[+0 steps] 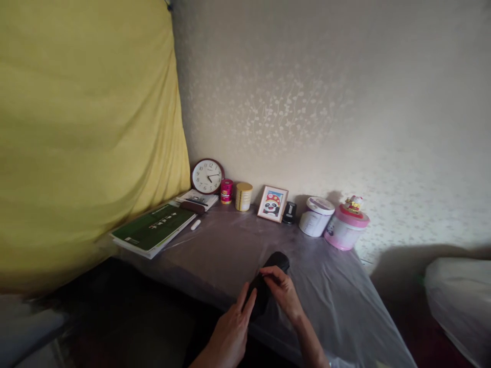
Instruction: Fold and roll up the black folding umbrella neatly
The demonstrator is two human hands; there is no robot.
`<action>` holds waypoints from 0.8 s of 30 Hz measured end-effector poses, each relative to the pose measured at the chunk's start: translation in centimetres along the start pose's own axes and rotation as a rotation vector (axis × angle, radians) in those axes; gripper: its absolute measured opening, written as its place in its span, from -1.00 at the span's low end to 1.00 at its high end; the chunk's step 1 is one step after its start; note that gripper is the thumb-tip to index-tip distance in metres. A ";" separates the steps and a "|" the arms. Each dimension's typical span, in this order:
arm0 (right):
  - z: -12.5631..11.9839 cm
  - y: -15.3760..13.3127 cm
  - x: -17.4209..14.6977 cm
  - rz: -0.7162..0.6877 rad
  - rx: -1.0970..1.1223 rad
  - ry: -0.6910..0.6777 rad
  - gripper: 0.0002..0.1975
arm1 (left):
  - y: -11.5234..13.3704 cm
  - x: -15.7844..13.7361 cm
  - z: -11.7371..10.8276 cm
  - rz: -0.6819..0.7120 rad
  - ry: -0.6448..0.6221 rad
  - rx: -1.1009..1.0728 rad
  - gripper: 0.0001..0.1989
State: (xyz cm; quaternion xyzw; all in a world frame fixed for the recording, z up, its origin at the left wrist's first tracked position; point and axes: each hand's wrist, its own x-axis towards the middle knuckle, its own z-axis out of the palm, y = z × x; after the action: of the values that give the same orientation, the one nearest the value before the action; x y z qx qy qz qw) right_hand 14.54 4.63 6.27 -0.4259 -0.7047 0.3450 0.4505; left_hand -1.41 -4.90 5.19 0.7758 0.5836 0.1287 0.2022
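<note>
A long, soft-looking black case (279, 261) lies at the front of the cloth-covered table, its near end reaching over the table's edge. My left hand (235, 323) holds the near part of it from the left, thumb and fingers closed against its sides. With fingertips pinched together, my right hand (282, 290) is at the upper middle of the case. Whatever small part those fingertips grip is too dark to make out. Shadow hides the underside and near end of the case.
Along the wall stand a round clock (207, 176), a pink can (226, 191), a yellow-lidded tin (244, 197), a framed panda picture (272, 203), a small black object (289, 212), a white tub (316, 216) and a pink tub (347, 229) bearing a figurine. A green book (155, 225) lies left.
</note>
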 end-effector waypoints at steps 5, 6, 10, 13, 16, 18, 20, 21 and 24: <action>-3.8 0.0 -2.0 0.179 0.129 0.084 -0.73 | -0.4 -0.1 0.4 0.014 0.006 -0.012 -0.16; -4.7 0.3 -2.5 0.213 0.136 0.120 -0.69 | -0.4 0.0 0.5 0.008 0.006 -0.015 -0.15; -7.2 2.4 -4.0 0.342 0.180 0.335 -0.54 | -1.0 0.3 0.6 0.000 0.044 -0.091 -0.18; -7.9 4.0 -4.8 0.392 0.189 0.419 -0.50 | -2.1 0.7 0.3 0.001 0.100 -0.268 -0.24; -8.1 5.0 -5.5 0.410 0.152 0.413 -0.51 | -3.3 0.9 -0.3 -0.093 0.098 -0.423 -0.38; -8.0 5.4 -5.8 0.407 0.123 0.397 -0.50 | -4.0 0.7 -0.6 -0.125 0.139 -0.379 -0.42; -8.0 5.6 -6.0 0.398 0.106 0.393 -0.49 | -4.3 0.5 -1.0 -0.098 0.233 -0.229 -0.42; -7.9 5.6 -6.0 0.394 0.095 0.388 -0.49 | -4.3 0.3 -1.1 -0.084 0.273 -0.148 -0.42; -7.7 5.4 -6.0 0.378 0.038 0.379 -0.51 | -4.1 0.2 -1.4 -0.052 0.270 0.027 -0.35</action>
State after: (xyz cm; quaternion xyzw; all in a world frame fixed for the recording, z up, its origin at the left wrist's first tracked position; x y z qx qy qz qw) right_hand 24.67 2.07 2.26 -0.5986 -0.5090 0.3503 0.5098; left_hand -5.45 -3.50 4.50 0.7387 0.6272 0.2186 0.1148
